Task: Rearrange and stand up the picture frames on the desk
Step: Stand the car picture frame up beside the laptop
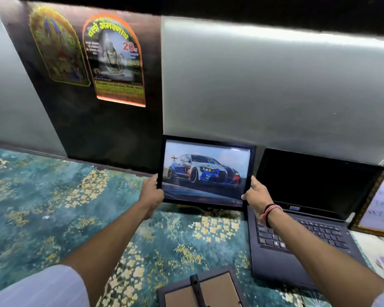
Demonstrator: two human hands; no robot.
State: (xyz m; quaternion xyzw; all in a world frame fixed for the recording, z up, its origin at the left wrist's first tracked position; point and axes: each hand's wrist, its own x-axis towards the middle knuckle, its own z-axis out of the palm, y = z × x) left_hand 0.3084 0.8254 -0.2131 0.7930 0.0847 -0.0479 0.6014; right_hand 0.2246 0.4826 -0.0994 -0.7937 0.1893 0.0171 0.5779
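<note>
Black-framed picture of a blue, white and red racing car (205,173) stands near upright at the back of the table, close against the grey wall panel (264,85), its lower edge seemingly just off the teal floral tablecloth (53,207). The left hand (152,191) grips its left edge, the right hand (256,193) its lower right corner. Just beside it on the right sits an open dark laptop (308,218), with a gold-framed picture (379,207) leaning beyond. Nearer the person, a dark frame (200,289) lies face down, stand showing.
</note>
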